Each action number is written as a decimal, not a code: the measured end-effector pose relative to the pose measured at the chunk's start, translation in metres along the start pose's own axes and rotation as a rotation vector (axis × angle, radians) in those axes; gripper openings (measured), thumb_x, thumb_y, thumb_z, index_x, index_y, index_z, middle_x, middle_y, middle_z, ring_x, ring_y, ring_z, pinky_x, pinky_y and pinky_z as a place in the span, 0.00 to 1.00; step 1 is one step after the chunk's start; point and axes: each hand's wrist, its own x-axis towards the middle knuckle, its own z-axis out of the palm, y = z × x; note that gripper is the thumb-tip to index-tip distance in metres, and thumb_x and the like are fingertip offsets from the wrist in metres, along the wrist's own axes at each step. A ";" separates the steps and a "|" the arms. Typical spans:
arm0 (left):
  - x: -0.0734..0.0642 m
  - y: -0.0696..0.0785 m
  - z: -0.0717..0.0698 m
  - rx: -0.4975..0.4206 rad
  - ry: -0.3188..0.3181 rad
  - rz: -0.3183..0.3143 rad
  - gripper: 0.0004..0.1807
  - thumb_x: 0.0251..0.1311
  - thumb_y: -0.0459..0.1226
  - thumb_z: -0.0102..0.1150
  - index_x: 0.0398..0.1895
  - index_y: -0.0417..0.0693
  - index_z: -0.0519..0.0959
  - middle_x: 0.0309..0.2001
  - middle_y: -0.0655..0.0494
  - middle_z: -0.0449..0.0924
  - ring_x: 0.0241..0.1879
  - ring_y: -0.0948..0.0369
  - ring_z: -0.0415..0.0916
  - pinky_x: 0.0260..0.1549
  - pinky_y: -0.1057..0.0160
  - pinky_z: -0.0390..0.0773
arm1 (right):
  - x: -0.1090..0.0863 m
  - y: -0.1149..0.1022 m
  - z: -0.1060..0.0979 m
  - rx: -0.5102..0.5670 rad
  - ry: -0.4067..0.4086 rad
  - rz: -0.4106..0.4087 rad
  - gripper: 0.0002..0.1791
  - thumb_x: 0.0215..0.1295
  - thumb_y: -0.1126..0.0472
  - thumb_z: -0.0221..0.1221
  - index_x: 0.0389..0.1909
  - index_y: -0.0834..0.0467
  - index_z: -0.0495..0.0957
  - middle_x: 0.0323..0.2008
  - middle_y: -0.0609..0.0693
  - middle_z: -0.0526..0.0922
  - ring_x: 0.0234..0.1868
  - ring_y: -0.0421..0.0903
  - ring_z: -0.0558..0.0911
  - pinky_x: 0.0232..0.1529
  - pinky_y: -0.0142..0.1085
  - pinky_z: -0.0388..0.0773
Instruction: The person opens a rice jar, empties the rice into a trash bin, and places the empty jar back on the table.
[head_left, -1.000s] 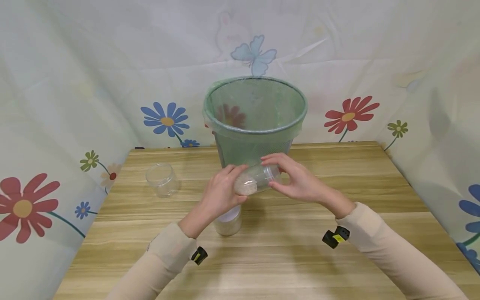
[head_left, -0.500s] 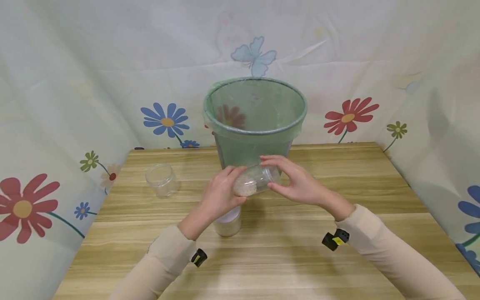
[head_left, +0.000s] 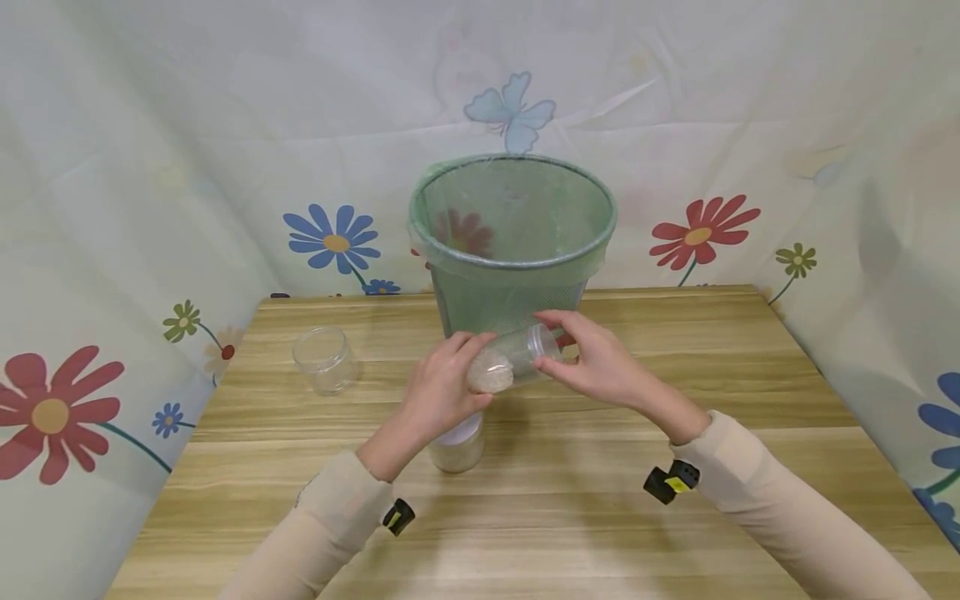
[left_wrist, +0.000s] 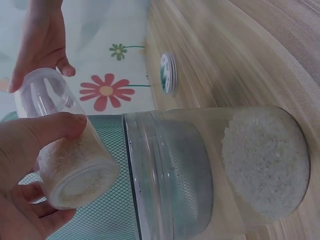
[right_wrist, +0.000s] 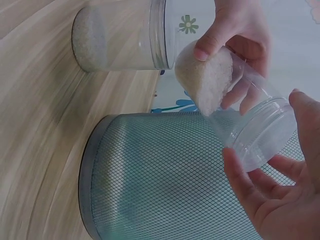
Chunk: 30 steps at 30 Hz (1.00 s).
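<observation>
A clear jar (head_left: 525, 350) part-filled with white rice is held tilted above the table, its mouth end toward the right. Around its rice-filled base curl the fingers of my left hand (head_left: 446, 383). My right hand (head_left: 600, 358) grips the rim end between thumb and fingers; in the right wrist view the fingertips (right_wrist: 232, 155) touch the threaded neck. Rice (right_wrist: 210, 82) lies slanted in the base. Below my left hand stands an upright clear jar (head_left: 457, 450) with rice in its bottom, partly hidden by that hand; the left wrist view shows this rice (left_wrist: 267, 160) closely.
Behind the hands stands a green mesh bin (head_left: 510, 287) with a thin liner over its rim. A clear upright jar (head_left: 324, 360) is at the left of the wooden table (head_left: 540, 533). A small ridged disc (left_wrist: 169, 75) lies on the table. Floral curtains surround the table.
My right hand has shifted slightly to the right along the jar's rim, leaving more of the rim visible. My left hand and the jar have stayed almost still.
</observation>
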 end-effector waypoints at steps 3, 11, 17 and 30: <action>0.000 0.001 0.001 0.003 0.009 0.003 0.42 0.33 0.42 0.76 0.59 0.52 0.70 0.49 0.52 0.74 0.45 0.54 0.75 0.37 0.54 0.79 | 0.000 0.000 -0.001 0.022 -0.011 0.029 0.30 0.55 0.60 0.64 0.59 0.62 0.67 0.52 0.58 0.74 0.45 0.53 0.79 0.32 0.30 0.80; 0.001 0.002 0.002 0.007 0.029 0.015 0.42 0.33 0.41 0.76 0.60 0.53 0.69 0.49 0.53 0.74 0.46 0.55 0.74 0.38 0.55 0.79 | -0.001 0.002 -0.002 0.073 -0.024 0.014 0.31 0.54 0.62 0.65 0.58 0.61 0.67 0.51 0.56 0.73 0.46 0.53 0.77 0.31 0.29 0.80; 0.001 0.002 0.002 0.003 0.032 0.020 0.42 0.34 0.41 0.76 0.59 0.53 0.69 0.49 0.52 0.74 0.46 0.54 0.74 0.38 0.54 0.79 | -0.002 0.004 -0.002 0.099 -0.048 -0.048 0.32 0.53 0.65 0.65 0.59 0.60 0.65 0.52 0.55 0.70 0.48 0.51 0.75 0.35 0.32 0.81; 0.001 0.002 0.004 0.003 0.004 -0.001 0.43 0.34 0.41 0.76 0.60 0.52 0.69 0.50 0.51 0.74 0.47 0.53 0.74 0.40 0.52 0.78 | -0.006 0.009 -0.001 0.148 -0.058 -0.219 0.33 0.47 0.73 0.66 0.57 0.59 0.67 0.61 0.57 0.66 0.58 0.52 0.69 0.46 0.45 0.78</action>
